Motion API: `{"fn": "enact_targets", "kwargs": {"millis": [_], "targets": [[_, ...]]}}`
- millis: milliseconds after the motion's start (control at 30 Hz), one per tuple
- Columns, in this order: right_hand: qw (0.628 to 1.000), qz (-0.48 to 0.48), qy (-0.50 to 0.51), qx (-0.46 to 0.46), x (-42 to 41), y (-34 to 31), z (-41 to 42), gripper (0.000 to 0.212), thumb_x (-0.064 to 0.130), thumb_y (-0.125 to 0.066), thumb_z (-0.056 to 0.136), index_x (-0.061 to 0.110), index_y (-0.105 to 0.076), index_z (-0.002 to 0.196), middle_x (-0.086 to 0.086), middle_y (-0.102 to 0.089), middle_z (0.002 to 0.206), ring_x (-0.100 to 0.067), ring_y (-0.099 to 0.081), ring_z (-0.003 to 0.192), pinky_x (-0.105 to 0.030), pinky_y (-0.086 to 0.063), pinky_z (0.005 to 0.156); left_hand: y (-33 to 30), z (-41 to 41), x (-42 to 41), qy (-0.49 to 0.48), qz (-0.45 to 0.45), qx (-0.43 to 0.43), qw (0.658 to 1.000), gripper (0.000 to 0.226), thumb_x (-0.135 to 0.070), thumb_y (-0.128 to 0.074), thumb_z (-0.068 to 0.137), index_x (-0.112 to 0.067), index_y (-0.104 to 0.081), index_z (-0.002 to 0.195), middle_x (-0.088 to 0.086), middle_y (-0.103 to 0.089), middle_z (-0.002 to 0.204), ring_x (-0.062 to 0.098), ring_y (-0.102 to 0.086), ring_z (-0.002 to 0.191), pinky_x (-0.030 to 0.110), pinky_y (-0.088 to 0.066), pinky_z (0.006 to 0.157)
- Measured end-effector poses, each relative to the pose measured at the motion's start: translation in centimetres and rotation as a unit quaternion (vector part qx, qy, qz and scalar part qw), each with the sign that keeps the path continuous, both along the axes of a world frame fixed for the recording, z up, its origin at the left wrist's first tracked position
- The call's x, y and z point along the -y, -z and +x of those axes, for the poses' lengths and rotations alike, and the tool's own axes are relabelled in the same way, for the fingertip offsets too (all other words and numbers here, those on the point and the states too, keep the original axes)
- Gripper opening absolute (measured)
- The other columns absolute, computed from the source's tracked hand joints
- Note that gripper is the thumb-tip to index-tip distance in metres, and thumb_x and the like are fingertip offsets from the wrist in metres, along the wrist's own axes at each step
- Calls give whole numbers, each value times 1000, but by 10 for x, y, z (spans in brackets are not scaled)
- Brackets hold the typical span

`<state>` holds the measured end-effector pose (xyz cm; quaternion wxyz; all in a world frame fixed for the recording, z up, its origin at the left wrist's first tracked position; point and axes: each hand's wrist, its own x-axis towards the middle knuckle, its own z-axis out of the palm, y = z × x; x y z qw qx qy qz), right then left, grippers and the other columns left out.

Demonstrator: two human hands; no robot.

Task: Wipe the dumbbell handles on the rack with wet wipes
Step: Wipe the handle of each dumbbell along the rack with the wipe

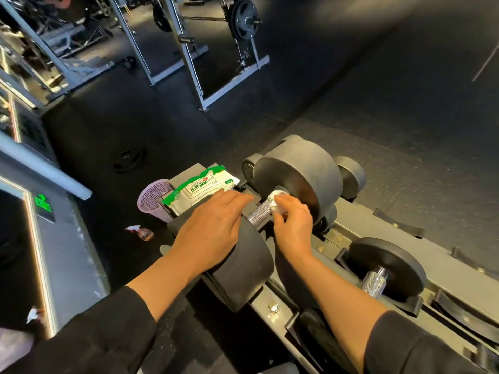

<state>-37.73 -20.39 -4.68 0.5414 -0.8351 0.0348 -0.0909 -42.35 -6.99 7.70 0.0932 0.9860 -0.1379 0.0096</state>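
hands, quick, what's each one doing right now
Left hand: open, fingers straight, resting on the near dumbbell head.
Right hand: gripping a wipe against the handle.

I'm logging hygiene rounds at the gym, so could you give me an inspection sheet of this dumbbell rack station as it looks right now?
Surface: grey metal rack, bolted rails, holding several dumbbells.
Job's things: large dumbbell with knurled handle; white wet wipe pressed at the handle's far end; wipes pack lying at the rack's end.
Clutter: pink mesh basket beside the rack; spray bottle on the floor.
Grippers: left hand rests flat on the near weight head; right hand grips the wipe.
Cables: nothing seen.
Surroundings: dark rubber floor, squat rack with plates behind.
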Motion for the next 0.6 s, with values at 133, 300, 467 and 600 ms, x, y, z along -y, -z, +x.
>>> {"fn": "enact_targets", "kwargs": {"millis": [133,300,467,600], "targets": [[996,-29,-72,43,-3,-2,-10,32,-5,-66,80,14,-72,105,0,-67,110,-8,-45,98,2,-32,79,-1,10,-11,6,-93,-29,995,38,-15,-43,99,-27,-50,134,-10,-52,134,6,-42,125,4,-18,93],[988,-8,-157,14,-4,-8,-19,32,4,-76,76,17,-74,105,13,-65,109,-1,-52,97,-7,-43,80,5,58,-47,52,-144,-60,986,35,-11,-44,98,-28,-60,123,-11,-59,124,6,-52,117,24,-40,99],[982,-46,-182,-20,-1,-23,-23,32,9,-75,79,26,-73,106,19,-66,107,-1,-52,99,-9,-44,80,17,74,-58,79,-209,-116,968,32,-12,-43,99,-34,-62,115,-18,-63,112,-1,-56,107,25,-44,96],[983,-83,-154,-50,-3,-28,-19,33,9,-72,81,28,-72,108,20,-63,105,-3,-53,99,-15,-48,83,19,74,-59,97,-236,-136,957,30,-13,-41,100,-30,-61,116,-15,-62,113,-1,-56,106,12,-41,88]]}}
